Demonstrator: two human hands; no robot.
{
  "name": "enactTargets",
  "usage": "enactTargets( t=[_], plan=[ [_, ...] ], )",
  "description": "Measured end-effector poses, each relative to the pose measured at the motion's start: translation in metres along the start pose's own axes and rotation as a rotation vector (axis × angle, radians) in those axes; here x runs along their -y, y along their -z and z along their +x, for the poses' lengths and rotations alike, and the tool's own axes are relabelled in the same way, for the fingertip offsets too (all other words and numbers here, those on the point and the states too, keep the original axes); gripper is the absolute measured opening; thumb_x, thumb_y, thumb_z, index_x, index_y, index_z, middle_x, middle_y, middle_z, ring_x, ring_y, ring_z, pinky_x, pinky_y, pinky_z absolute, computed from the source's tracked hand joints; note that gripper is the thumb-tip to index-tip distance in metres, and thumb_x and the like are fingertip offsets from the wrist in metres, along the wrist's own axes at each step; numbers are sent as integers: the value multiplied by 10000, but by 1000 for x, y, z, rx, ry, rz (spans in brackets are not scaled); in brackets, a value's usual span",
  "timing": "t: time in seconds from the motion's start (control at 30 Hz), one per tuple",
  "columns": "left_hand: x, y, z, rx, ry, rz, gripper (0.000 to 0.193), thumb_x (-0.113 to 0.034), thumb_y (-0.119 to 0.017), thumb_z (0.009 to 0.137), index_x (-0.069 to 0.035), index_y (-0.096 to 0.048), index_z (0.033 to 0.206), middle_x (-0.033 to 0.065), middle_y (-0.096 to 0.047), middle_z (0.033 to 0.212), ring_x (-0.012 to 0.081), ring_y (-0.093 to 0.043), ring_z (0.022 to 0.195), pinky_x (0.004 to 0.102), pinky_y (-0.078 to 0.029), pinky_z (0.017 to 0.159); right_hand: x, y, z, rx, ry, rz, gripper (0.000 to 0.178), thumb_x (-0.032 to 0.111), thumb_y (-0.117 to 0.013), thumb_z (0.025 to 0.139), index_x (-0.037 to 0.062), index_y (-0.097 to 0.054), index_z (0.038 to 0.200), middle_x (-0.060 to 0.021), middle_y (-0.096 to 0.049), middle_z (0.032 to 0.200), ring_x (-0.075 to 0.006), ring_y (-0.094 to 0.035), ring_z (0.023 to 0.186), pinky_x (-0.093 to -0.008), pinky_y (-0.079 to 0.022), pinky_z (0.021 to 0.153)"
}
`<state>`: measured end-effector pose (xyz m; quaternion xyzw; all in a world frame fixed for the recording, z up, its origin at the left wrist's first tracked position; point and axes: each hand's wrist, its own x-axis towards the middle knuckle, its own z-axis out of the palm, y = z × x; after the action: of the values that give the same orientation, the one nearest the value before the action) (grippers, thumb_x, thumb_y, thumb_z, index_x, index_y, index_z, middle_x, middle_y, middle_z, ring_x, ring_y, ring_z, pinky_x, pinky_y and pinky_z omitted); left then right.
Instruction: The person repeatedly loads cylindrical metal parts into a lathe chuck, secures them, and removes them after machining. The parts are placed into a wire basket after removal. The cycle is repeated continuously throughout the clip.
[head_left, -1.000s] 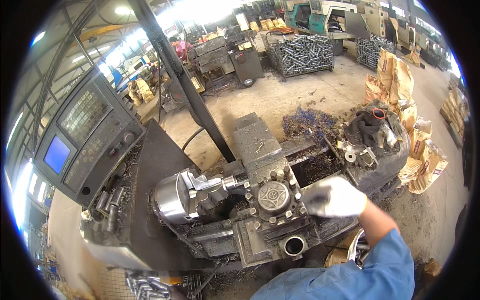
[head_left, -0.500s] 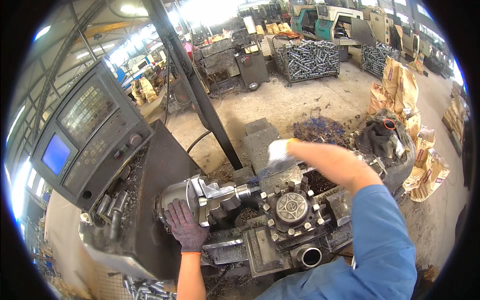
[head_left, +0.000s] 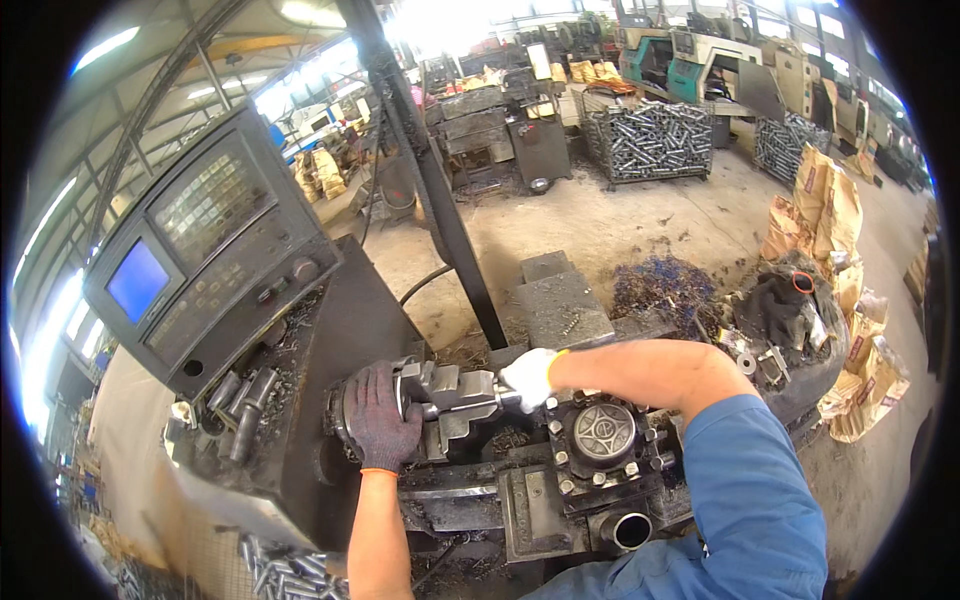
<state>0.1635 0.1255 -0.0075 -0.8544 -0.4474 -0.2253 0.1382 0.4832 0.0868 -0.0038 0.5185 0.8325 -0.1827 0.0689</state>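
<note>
My left hand (head_left: 384, 415), in a dark grey knit glove with an orange cuff, lies fairly flat on the lathe chuck (head_left: 341, 418). Its fingers reach over the chuck's rim. Stepped metal jaws (head_left: 462, 422) stand out from the chuck face and surround a metal tube (head_left: 506, 394). At the tube's outer end is my right hand (head_left: 530, 380), in a white glove, with the fingers closed around it; the glove hides that end. Close by the right hand sits the square tool post (head_left: 603, 432), with bolts round its star-patterned round cap.
A control panel (head_left: 212, 262) with a blue screen rises at the left. Loose metal cylinders (head_left: 252, 415) lie on the ledge below it. A dark post (head_left: 440, 200) stands behind the chuck. Dark cloth (head_left: 775, 305) and paper sacks (head_left: 828, 215) are at the right; a wire crate (head_left: 650, 145) of parts stands behind.
My right hand has come down and left from above the carriage onto the tube's end. My left hand stays on the chuck, its fingers now closer together. The whole view has shifted a little.
</note>
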Motion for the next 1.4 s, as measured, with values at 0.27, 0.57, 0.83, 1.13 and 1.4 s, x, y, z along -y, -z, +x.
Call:
enactTargets(
  t=[0.27, 0.57, 0.83, 1.13, 1.4],
  plan=[
    [17, -12, -11, -97, -12, -17, 843, -400, -765, 840, 2, -492, 1528, 223, -528, 1563, 433, -440, 1492, 579, -251, 1303, -17, 19, 10, 363, -20, 305, 363, 446, -846, 843, 95, -840, 933, -61, -794, 881, -246, -726, 742, -407, -569, 664],
    [15, -13, -14, -139, -28, -25, 823, -420, -786, 826, -11, -540, 1497, 222, -554, 1540, 434, -464, 1475, 589, -268, 1291, -37, -22, 42, 372, -56, 580, 389, 390, -910, 794, 50, -826, 963, -86, -812, 954, -191, -743, 849, -394, -584, 751],
    [14, -15, -16, -127, 2, -5, 793, -488, -731, 833, -42, -577, 1470, 208, -594, 1481, 383, -510, 1436, 563, -263, 1298, 3, 15, -48, 153, -436, -262, 369, 288, -789, 806, 9, -807, 1047, -197, -792, 927, -323, -774, 839, -441, -617, 786],
    [-3, 28, -41, -110, -25, -521, 863, -447, -815, 857, -58, -479, 1550, 178, -534, 1541, 370, -472, 1464, 535, -267, 1293, 192, 39, -170, -480, -723, 72, 830, 414, -835, 721, 98, -596, 1450, -204, -739, 1163, -380, -752, 1038, -456, -622, 907],
    [-118, 16, -230, 491, 880, -2212, 477, -213, -748, 1014, 1, -566, 1399, 135, -688, 1234, 237, -680, 1168, 396, -559, 1021, 285, -138, -142, -482, -675, 579, 1107, 596, -895, 695, -4, -496, 1536, -275, -657, 1399, -421, -683, 1244, -469, -559, 1042]
  ],
)
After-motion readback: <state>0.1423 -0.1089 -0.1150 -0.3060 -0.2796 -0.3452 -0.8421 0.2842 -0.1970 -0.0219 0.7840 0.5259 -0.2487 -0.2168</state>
